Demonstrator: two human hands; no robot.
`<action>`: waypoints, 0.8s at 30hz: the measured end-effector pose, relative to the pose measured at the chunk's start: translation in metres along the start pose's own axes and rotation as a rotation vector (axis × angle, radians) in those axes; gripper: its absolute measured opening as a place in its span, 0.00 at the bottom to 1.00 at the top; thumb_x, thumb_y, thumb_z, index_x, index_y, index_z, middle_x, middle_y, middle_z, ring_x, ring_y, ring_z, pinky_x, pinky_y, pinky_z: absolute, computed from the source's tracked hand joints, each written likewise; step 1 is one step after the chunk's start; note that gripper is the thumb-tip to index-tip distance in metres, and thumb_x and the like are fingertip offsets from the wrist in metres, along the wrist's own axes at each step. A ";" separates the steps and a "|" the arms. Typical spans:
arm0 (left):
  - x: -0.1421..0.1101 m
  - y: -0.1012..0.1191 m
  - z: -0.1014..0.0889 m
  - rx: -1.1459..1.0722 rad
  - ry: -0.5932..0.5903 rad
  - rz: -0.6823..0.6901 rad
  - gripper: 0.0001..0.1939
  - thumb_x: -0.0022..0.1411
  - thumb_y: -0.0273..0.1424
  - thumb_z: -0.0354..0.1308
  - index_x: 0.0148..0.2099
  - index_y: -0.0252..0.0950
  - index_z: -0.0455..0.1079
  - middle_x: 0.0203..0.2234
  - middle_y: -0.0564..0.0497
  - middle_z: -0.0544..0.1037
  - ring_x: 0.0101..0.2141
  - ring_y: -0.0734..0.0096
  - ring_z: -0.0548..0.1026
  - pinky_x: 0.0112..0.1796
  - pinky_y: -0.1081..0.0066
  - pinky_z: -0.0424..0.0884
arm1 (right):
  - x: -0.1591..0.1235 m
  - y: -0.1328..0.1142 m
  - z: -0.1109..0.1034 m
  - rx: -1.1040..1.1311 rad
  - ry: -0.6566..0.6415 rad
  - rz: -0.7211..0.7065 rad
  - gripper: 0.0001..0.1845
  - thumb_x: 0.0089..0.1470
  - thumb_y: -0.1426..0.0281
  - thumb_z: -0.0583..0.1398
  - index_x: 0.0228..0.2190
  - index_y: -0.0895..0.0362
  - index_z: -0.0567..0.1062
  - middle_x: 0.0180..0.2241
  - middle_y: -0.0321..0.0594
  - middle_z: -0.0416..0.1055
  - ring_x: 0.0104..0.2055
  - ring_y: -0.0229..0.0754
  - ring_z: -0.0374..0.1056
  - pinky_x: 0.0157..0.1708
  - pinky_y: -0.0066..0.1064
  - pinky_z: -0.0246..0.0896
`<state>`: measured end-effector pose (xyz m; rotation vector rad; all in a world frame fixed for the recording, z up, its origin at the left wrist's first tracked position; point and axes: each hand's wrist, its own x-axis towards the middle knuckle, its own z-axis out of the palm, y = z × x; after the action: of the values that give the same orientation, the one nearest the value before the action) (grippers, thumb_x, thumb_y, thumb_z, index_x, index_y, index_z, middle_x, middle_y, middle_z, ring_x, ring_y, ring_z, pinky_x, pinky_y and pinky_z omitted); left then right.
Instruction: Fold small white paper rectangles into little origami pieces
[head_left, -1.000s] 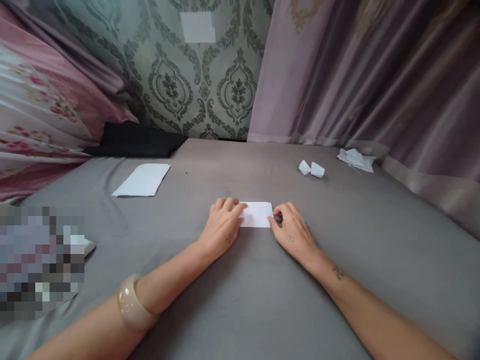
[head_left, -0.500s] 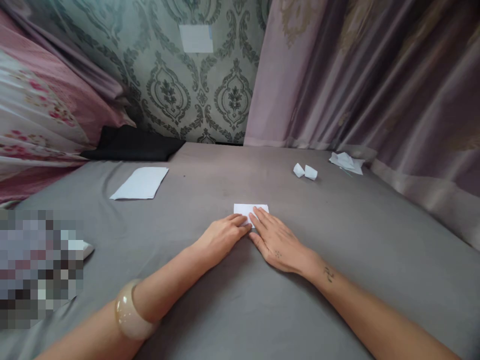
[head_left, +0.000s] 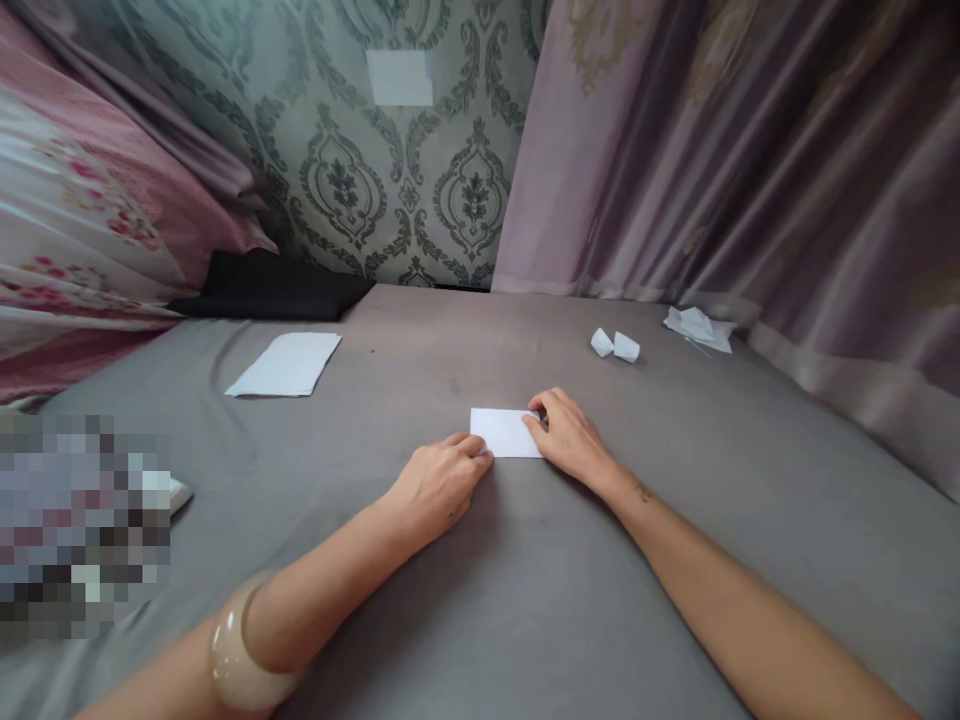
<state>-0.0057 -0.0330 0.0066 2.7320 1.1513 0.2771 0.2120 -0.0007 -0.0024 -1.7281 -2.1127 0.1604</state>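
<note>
A small white rectangle of paper (head_left: 504,432), apparently folded, lies flat on the grey sheet in front of me. My left hand (head_left: 439,485) is closed on its near left corner, with thumb and fingers together there. At the opposite end, my right hand (head_left: 571,436) grips the right edge, the thumb on top and the curled fingers at the far right corner. Part of that edge is hidden by the right hand. A wide cream bangle (head_left: 244,650) sits on my left forearm.
A stack of white paper (head_left: 289,365) lies at the far left, before a black cloth (head_left: 281,287). Two small folded paper pieces (head_left: 625,347) stand at the far right, with loose paper scraps (head_left: 699,325) beyond. Curtains (head_left: 637,150) hang behind; a blurred patch (head_left: 67,530) covers something at left.
My right hand has moved from lying flat across the paper to its right edge, its fingers now curled. More of the paper shows. My left hand stays at the near left corner.
</note>
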 end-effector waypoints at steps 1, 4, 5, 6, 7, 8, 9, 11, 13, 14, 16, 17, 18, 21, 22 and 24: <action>0.000 0.000 -0.001 -0.007 0.004 -0.001 0.16 0.60 0.22 0.47 0.47 0.39 0.70 0.39 0.45 0.74 0.43 0.63 0.72 0.39 0.69 0.72 | 0.003 0.002 0.001 0.045 -0.009 0.024 0.11 0.56 0.66 0.54 0.40 0.57 0.70 0.40 0.44 0.70 0.40 0.42 0.66 0.40 0.33 0.60; 0.001 -0.002 -0.003 -0.011 0.011 -0.004 0.16 0.61 0.23 0.46 0.47 0.40 0.71 0.39 0.46 0.74 0.42 0.64 0.72 0.39 0.70 0.71 | 0.008 0.006 -0.001 0.107 -0.084 0.058 0.11 0.54 0.65 0.55 0.39 0.56 0.70 0.37 0.41 0.70 0.37 0.40 0.66 0.37 0.31 0.58; 0.001 -0.003 -0.004 0.000 0.011 -0.001 0.16 0.62 0.24 0.46 0.46 0.41 0.71 0.40 0.46 0.74 0.43 0.63 0.72 0.39 0.70 0.71 | 0.008 0.006 -0.002 0.110 -0.113 0.077 0.10 0.53 0.65 0.55 0.37 0.55 0.70 0.34 0.39 0.70 0.35 0.40 0.66 0.35 0.30 0.58; 0.001 -0.003 -0.005 0.016 0.012 0.004 0.16 0.62 0.24 0.46 0.46 0.40 0.71 0.40 0.46 0.74 0.43 0.63 0.72 0.39 0.69 0.71 | 0.009 0.006 -0.003 0.117 -0.132 0.102 0.09 0.52 0.65 0.56 0.35 0.55 0.70 0.32 0.38 0.70 0.34 0.40 0.66 0.33 0.30 0.57; 0.002 -0.004 -0.005 0.035 0.014 0.009 0.16 0.62 0.24 0.46 0.46 0.40 0.71 0.40 0.45 0.74 0.43 0.62 0.72 0.39 0.68 0.71 | 0.009 0.006 -0.005 0.130 -0.139 0.127 0.09 0.51 0.64 0.56 0.33 0.55 0.71 0.31 0.37 0.70 0.32 0.39 0.65 0.32 0.29 0.56; 0.002 -0.005 -0.006 0.054 0.017 0.014 0.16 0.62 0.24 0.46 0.46 0.40 0.71 0.41 0.45 0.74 0.43 0.61 0.72 0.39 0.67 0.71 | 0.009 0.007 -0.006 0.145 -0.135 0.143 0.08 0.49 0.64 0.57 0.32 0.55 0.71 0.31 0.37 0.70 0.32 0.39 0.65 0.32 0.29 0.56; 0.003 -0.005 -0.006 0.072 0.021 0.018 0.16 0.63 0.24 0.45 0.46 0.40 0.71 0.41 0.45 0.74 0.43 0.60 0.72 0.39 0.66 0.71 | 0.008 0.007 -0.007 0.163 -0.127 0.149 0.08 0.48 0.65 0.57 0.30 0.55 0.71 0.31 0.37 0.70 0.32 0.39 0.65 0.32 0.29 0.56; 0.004 -0.007 -0.006 0.100 0.029 0.019 0.16 0.63 0.25 0.45 0.46 0.39 0.71 0.42 0.45 0.74 0.44 0.60 0.72 0.39 0.65 0.70 | 0.007 0.009 -0.008 0.214 -0.121 0.153 0.07 0.46 0.65 0.58 0.27 0.55 0.70 0.30 0.37 0.70 0.32 0.38 0.65 0.31 0.29 0.57; 0.004 -0.008 -0.005 0.120 0.036 0.007 0.16 0.64 0.25 0.44 0.46 0.39 0.71 0.43 0.45 0.74 0.44 0.60 0.72 0.40 0.65 0.71 | 0.005 0.010 -0.009 0.306 -0.136 0.181 0.06 0.44 0.67 0.59 0.26 0.56 0.69 0.27 0.36 0.70 0.29 0.38 0.65 0.29 0.28 0.57; 0.004 -0.009 -0.005 0.124 0.044 -0.003 0.16 0.64 0.25 0.44 0.47 0.39 0.70 0.44 0.45 0.74 0.45 0.60 0.72 0.40 0.65 0.71 | 0.003 0.010 -0.010 0.377 -0.141 0.211 0.06 0.43 0.68 0.59 0.27 0.56 0.68 0.26 0.36 0.70 0.28 0.37 0.65 0.27 0.27 0.57; 0.004 -0.009 -0.004 0.116 0.081 -0.024 0.16 0.64 0.24 0.43 0.49 0.38 0.69 0.45 0.45 0.74 0.45 0.61 0.72 0.41 0.65 0.71 | -0.001 0.008 -0.011 0.560 -0.146 0.290 0.11 0.43 0.70 0.59 0.33 0.56 0.68 0.24 0.33 0.70 0.24 0.36 0.65 0.23 0.26 0.57; 0.004 -0.009 -0.004 0.108 0.109 -0.031 0.17 0.65 0.24 0.43 0.51 0.37 0.67 0.47 0.45 0.74 0.46 0.62 0.72 0.42 0.65 0.70 | -0.003 0.006 -0.012 0.659 -0.146 0.343 0.14 0.44 0.72 0.59 0.36 0.56 0.67 0.23 0.32 0.69 0.22 0.35 0.65 0.21 0.25 0.57; 0.005 -0.009 -0.003 0.098 0.140 -0.035 0.18 0.65 0.24 0.43 0.53 0.37 0.66 0.48 0.45 0.73 0.46 0.62 0.71 0.44 0.65 0.70 | -0.006 0.003 -0.013 0.761 -0.148 0.400 0.16 0.45 0.73 0.58 0.39 0.56 0.66 0.22 0.31 0.68 0.21 0.34 0.65 0.20 0.25 0.58; 0.007 -0.008 -0.002 0.074 0.213 -0.026 0.20 0.64 0.23 0.43 0.57 0.36 0.61 0.52 0.45 0.70 0.49 0.63 0.69 0.48 0.65 0.68 | -0.013 -0.010 -0.014 1.003 -0.129 0.555 0.15 0.47 0.77 0.56 0.40 0.57 0.66 0.21 0.31 0.68 0.21 0.34 0.68 0.21 0.25 0.65; 0.008 -0.008 -0.002 0.068 0.223 -0.015 0.21 0.64 0.23 0.43 0.58 0.36 0.60 0.53 0.44 0.70 0.50 0.62 0.69 0.49 0.64 0.68 | -0.014 -0.014 -0.015 1.054 -0.114 0.590 0.14 0.48 0.79 0.56 0.38 0.57 0.67 0.22 0.32 0.69 0.22 0.34 0.69 0.23 0.25 0.67; 0.011 -0.009 0.000 0.056 0.229 0.016 0.21 0.64 0.23 0.43 0.58 0.35 0.59 0.53 0.44 0.69 0.52 0.62 0.67 0.51 0.63 0.67 | -0.017 -0.023 -0.015 1.136 -0.101 0.645 0.10 0.49 0.79 0.57 0.35 0.58 0.69 0.23 0.34 0.70 0.24 0.35 0.72 0.25 0.25 0.71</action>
<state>-0.0039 -0.0189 0.0056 2.8170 1.2079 0.5816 0.1993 -0.0248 0.0147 -1.5149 -0.9801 1.3322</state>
